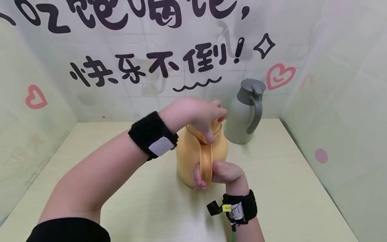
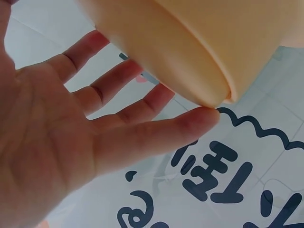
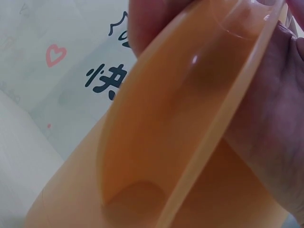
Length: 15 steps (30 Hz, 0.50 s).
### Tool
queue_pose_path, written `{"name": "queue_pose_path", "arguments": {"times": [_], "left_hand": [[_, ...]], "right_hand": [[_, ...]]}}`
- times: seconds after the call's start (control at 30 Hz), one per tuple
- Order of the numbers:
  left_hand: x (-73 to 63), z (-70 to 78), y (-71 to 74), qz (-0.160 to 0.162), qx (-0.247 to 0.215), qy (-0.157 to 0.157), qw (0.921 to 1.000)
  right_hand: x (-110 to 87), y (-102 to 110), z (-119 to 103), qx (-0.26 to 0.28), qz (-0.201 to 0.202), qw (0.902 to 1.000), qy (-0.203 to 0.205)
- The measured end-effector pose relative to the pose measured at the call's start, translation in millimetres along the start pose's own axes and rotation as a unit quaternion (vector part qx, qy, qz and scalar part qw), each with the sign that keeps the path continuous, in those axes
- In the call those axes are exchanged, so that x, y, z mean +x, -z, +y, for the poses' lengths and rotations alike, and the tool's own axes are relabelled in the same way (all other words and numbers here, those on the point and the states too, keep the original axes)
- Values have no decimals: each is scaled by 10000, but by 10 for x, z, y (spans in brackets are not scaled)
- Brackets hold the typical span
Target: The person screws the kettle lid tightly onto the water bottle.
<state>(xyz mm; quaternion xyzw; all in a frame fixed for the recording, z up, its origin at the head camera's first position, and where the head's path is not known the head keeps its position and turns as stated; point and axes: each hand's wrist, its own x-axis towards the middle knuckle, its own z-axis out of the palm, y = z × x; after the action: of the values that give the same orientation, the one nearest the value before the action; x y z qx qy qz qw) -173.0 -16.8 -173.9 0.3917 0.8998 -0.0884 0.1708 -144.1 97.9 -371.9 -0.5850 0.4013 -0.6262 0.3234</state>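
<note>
An orange thermos jug (image 1: pixel 187 161) stands on the table in the head view, its handle (image 1: pixel 206 161) towards me. My right hand (image 1: pixel 225 171) grips that handle, with curled fingers on its left and the thumb on its right. Across the jug's top lies my left hand (image 1: pixel 201 116), thumb near the upper end of the handle and fingers over the far right side of the lid (image 1: pixel 216 126). In the left wrist view, fingertips touch the rounded orange edge (image 2: pixel 190 80). Close up in the right wrist view is the handle (image 3: pixel 190 95); my left palm hides much of the lid.
A grey-green thermos jug (image 1: pixel 242 117) with a darker grey lid and handle stands behind the orange one, to the right. The pale wooden table (image 1: pixel 287 188) is bounded by a printed wall covering (image 1: pixel 151 101) at the back and on both sides.
</note>
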Motion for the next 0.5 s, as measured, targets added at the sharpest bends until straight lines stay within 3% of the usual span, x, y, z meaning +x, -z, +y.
{"name": "queue_pose_path", "arguments": {"times": [0.27,0.4,0.5], "left_hand": [[-23,-21,-63,124,-247,57,9996],[-40,-100,-106,338,-661,-211,9970],[-86,-189,-148,520,-1215,-496,9900]], "right_hand": [[4,-12,8,57,-12,10000,19],[0,-10,-9,4,-15,9999,115],[1,-8,-32,-72,-34,9998,166]]}}
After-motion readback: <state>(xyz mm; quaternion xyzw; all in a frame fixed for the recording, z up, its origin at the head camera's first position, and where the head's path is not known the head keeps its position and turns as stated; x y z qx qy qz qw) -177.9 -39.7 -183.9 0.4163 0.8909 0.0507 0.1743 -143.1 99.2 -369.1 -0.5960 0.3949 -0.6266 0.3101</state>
